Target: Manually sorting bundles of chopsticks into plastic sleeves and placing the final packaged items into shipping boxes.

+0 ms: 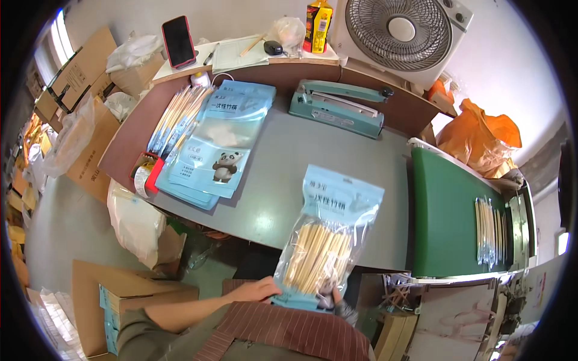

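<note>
A blue-topped clear plastic bag of bamboo chopsticks [319, 253] slants over the front edge of the grey table, its printed header toward the far side. At its lower left corner, my left hand [262, 290] has its fingers closed on the plastic. Seen partly through the film, my right hand [329, 296] grips the lower right side; some of its fingers are hidden. Left of the bag lies a stack of flat blue panda-print bags [223, 144], beside bundles of wrapped chopsticks [177, 117].
A teal impulse sealer [337, 108] stands at the table's back. To the right, a green conveyor belt [442, 216] carries more wrapped chopsticks [490, 231]. A red tape dispenser [146, 174] sits at the left edge. An open cardboard box [135, 286] is at lower left; a fan [400, 30] stands behind.
</note>
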A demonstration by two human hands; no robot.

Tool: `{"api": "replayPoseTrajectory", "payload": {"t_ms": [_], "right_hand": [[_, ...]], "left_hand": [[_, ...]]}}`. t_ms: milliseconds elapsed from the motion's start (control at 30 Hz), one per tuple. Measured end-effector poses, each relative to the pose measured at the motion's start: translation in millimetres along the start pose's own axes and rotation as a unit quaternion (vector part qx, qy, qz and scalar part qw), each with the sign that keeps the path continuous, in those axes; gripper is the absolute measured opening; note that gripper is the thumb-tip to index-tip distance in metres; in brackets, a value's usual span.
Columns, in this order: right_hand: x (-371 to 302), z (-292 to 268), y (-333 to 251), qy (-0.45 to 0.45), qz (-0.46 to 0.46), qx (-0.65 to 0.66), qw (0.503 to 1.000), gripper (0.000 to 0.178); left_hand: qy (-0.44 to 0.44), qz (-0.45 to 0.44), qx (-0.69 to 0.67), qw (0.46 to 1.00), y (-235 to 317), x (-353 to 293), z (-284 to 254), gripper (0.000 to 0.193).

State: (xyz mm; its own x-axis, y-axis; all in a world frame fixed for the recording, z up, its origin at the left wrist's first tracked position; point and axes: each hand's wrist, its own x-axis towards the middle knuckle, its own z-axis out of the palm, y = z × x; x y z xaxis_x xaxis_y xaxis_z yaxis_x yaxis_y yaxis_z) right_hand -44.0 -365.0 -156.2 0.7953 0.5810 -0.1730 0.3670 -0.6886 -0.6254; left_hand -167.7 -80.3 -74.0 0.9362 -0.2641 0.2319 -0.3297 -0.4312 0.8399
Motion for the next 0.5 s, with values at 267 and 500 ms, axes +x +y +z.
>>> {"api": "replayPoseTrajectory", "payload": {"t_ms": [267, 500], "right_hand": [[34.0, -218.7, -188.4, 0.345, -0.227, 0.152, 0.898, 0.024], [70.6, -312.3, -240.6, 0.202, -0.159, 0.148, 0.955, 0.016]], "left_hand": [[0.187, 0.035, 0.066, 0.979, 161.0, 143.1, -135.1, 0.019], [0.150, 0.014, 0.170, 0.974, 194.9, 203.7, -203.0, 0.020]]}}
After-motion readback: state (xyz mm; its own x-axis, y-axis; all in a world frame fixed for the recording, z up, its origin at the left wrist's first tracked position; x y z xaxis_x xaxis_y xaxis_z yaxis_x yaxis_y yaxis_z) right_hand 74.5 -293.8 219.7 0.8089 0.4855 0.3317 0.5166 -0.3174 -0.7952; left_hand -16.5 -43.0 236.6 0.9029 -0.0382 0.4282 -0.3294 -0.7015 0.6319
